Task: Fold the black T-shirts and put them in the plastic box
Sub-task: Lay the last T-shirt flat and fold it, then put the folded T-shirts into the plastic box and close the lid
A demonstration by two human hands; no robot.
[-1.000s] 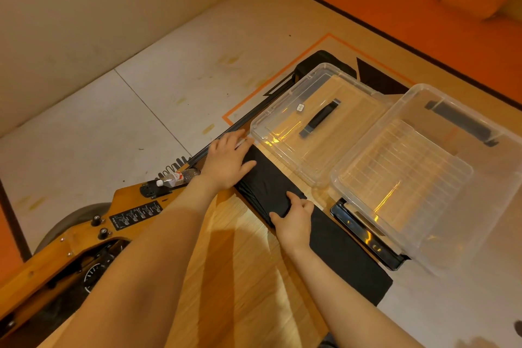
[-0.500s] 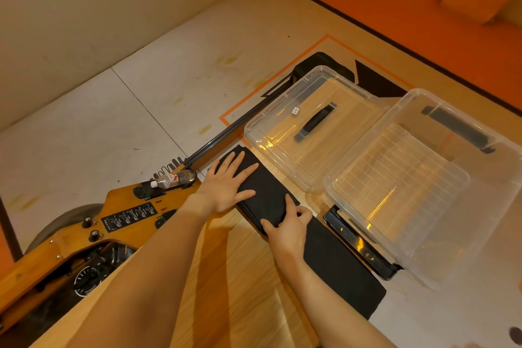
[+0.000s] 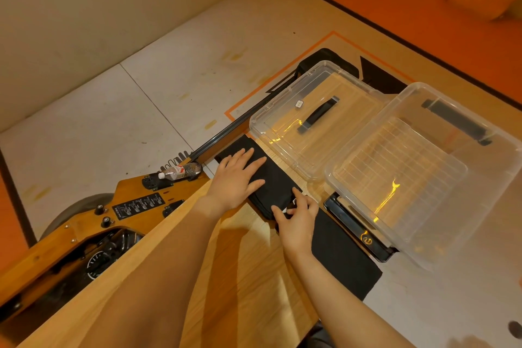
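While left hand point(image 3: 236, 179) presses, T-shirt point(image 3: 271, 181) underneath

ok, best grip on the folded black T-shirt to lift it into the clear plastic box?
Probably both short ends of the folded black T-shirt, hands sliding under from the near long edge: it is a long, limp strip lying flat on the wooden table, so support both ends.

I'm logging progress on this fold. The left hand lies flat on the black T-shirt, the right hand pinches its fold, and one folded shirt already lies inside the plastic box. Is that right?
Not quite. In the head view the plastic box holds no shirt; only its ribbed clear bottom shows. The rest stands: the left hand lies flat on the black T-shirt and the right hand pinches its fold.
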